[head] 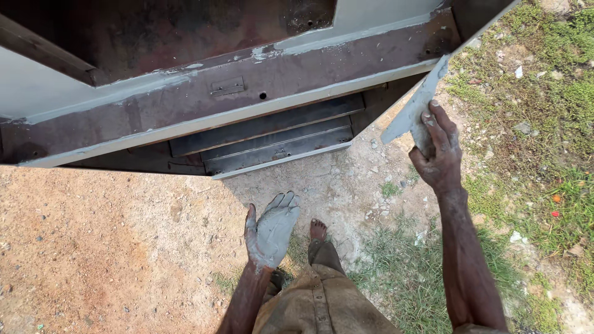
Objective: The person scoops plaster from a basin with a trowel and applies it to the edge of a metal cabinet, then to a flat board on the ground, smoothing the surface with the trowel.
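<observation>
— What's in the right hand [438, 154]?

— A flat scraper blade [413, 110], grey with filler. The fingers are closed around its near end, and its far tip reaches up to the right end of the metal frame [247, 93], touching or just short of the edge; I cannot tell which.

— And the other hand?

— The left hand [271, 229] is held out palm up, nearer to the person and to the left of the scraper, well apart from it. Its fingers are open and held together, gripping nothing. The whole palm is coated in the same pale grey paste.

— What is the frame like?

— A large rusty brown steel piece lying across the far side of the scene, with pale grey filler smeared along its seams and edges. On the face turned toward us I see a small hinge plate [227, 86] and a hole just to its right. Under the frame, slatted metal strips [272, 139] show in shadow.

— The ground?

— Reddish bare dirt [93, 247] on the left, patchy grass [532, 154] with bits of litter on the right. One bare foot [318, 230] stands just right of the open hand, above brown trousers [318, 303].
</observation>
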